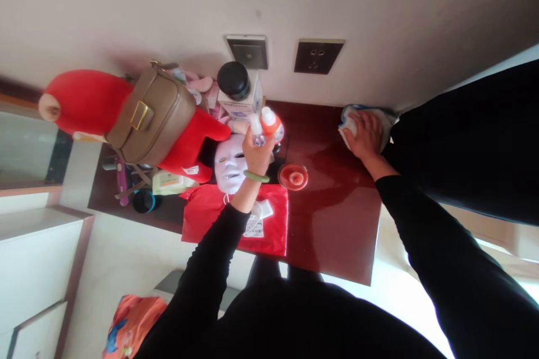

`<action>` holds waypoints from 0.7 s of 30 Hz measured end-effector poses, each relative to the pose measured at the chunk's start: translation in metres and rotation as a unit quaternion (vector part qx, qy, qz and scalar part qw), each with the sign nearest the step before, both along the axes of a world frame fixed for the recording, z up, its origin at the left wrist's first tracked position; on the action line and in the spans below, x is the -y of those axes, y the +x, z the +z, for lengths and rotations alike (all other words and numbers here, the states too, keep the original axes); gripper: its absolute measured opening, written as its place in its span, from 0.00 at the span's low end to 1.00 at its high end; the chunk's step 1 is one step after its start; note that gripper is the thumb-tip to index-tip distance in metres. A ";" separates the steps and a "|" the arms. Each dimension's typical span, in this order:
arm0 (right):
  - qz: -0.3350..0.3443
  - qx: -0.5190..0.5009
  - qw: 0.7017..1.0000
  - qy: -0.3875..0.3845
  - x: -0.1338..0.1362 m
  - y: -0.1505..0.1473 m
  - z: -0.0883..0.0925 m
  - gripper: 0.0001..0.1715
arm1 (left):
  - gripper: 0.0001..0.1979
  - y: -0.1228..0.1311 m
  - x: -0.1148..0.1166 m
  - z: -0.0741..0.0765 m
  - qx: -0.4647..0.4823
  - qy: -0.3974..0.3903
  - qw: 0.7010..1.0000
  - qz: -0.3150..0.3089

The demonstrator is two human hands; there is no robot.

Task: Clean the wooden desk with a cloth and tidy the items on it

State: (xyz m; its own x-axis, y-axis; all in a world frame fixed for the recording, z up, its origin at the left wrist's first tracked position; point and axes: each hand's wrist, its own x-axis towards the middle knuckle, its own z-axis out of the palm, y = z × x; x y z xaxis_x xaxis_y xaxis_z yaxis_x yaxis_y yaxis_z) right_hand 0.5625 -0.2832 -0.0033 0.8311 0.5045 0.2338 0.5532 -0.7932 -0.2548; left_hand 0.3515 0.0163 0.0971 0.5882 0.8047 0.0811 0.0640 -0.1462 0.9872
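My left hand (257, 151) is raised above a dark red table (337, 219), its fingers closed round two small bottles (265, 126), one clear and one orange-topped. A green bangle sits on that wrist. My right hand (367, 133) lies on a white and blue cloth (387, 118) at the table's far right corner, fingers pressed on it. Both arms wear black sleeves.
Left of my hand lie a white face mask (229, 160), a red plush toy (88, 101) with a tan handbag (154, 115) on it, a white box with a black-lidded jar (233, 79), a red bag (202, 216) and a small red round dish (293, 176). Two wall sockets sit behind.
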 end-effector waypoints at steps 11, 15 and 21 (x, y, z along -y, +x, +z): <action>0.165 -0.093 0.981 -0.036 -0.197 -0.040 -0.012 0.41 | 0.22 0.001 -0.007 -0.009 0.028 0.004 0.999 0.024; 0.269 -0.087 0.959 -0.037 -0.168 -0.024 0.003 0.38 | 0.21 0.006 -0.008 -0.012 0.030 0.012 0.999 0.006; 0.027 -0.024 0.999 0.009 -0.024 0.001 0.004 0.39 | 0.17 0.022 -0.008 -0.012 -0.001 -0.007 1.000 -0.022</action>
